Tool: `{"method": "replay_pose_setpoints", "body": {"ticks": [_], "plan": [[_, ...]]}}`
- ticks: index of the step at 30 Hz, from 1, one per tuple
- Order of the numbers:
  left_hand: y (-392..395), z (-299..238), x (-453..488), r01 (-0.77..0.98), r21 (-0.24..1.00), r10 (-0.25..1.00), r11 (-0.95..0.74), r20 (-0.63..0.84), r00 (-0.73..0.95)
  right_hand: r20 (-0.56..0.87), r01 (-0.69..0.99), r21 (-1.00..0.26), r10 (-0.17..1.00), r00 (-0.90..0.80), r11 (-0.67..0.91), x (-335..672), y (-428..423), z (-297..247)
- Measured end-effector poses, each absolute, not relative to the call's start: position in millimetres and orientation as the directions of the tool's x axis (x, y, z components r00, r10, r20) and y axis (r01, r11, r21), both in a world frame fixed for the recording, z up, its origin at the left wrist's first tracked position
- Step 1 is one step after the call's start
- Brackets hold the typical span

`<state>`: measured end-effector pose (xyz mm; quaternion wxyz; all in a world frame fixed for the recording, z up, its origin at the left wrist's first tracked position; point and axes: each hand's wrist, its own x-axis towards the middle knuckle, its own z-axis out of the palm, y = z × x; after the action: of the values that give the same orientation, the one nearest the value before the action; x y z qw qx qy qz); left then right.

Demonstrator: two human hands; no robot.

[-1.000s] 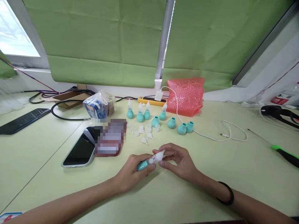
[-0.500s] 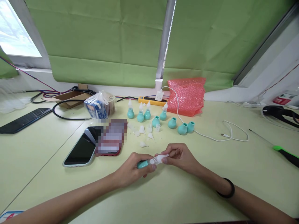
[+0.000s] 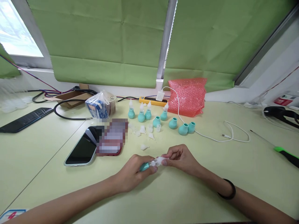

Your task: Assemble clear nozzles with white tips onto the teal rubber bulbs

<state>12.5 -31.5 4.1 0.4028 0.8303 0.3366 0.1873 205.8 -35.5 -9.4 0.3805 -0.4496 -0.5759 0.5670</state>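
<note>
Two bare forearms are reaching in from the bottom edge over a pale yellow-green tabletop (image 3: 177, 199), the right wrist wearing a thin black band (image 3: 227, 190). The left hand (image 3: 133, 172) is curling its fingers closed around a small teal rubber bulb (image 3: 144, 166), which is lying tilted just above the table near the middle. The right hand (image 3: 181, 158) is pinching its thumb and fingertips closed on a clear, cone-shaped plastic tip (image 3: 159, 161) sitting at the bulb's mouth; the two hands are almost touching.

Just beyond them, several loose clear plastic tips (image 3: 144, 146) are lying scattered on the table. To the left, a black-screened smartphone (image 3: 81, 149) is lying flat beside a dark red case with a blurred surface (image 3: 112, 138).

Farther back, a row of teal bulbs (image 3: 161, 118) is standing, some wearing clear tips and some bare. A white charging cable (image 3: 224, 134) is looping off to the right, and a green-handled screwdriver (image 3: 283, 152) is lying near the right edge.

Against the wall, a crumpled pink bubble-wrap bag (image 3: 188, 96), a yellow power strip (image 3: 151, 100) and a clear plastic bag holding a blue packet (image 3: 100, 104) are resting beneath green roller blinds (image 3: 105, 40).
</note>
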Motion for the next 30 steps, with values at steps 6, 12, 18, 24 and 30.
{"method": "replay_pose_setpoints", "body": {"ticks": [6, 12, 18, 24, 30], "plan": [[-33.0, 1.8, 10.9, 0.444, 0.711, 0.696, -0.545, 0.089, 0.712, -0.105, 0.102, -0.992, 0.935, -0.339, -0.074, 208.5, -34.3, -13.6], [-34.3, -0.7, 9.0, 0.427, 0.616, 0.626, -0.662, 0.141, 0.767, -0.152, 0.047, -0.988, 0.902, -0.405, -0.146, 206.9, -34.6, -10.4], [-35.0, -9.7, 6.2, 0.417, 0.374, 0.523, -0.828, 0.249, 0.815, -0.146, 0.027, -0.989, 0.911, -0.385, -0.147, 203.9, -35.1, -13.3], [-30.4, -19.3, 4.3, 0.423, 0.276, 0.499, -0.863, 0.337, 0.798, -0.138, 0.020, -0.990, 0.929, -0.344, -0.140, 200.4, -37.0, -17.2], [-24.4, -15.9, 3.8, 0.374, 0.386, 0.525, -0.844, 0.445, 0.725, -0.056, -0.011, -0.998, 0.982, -0.182, -0.059, 193.2, -42.5, -16.1]]}}
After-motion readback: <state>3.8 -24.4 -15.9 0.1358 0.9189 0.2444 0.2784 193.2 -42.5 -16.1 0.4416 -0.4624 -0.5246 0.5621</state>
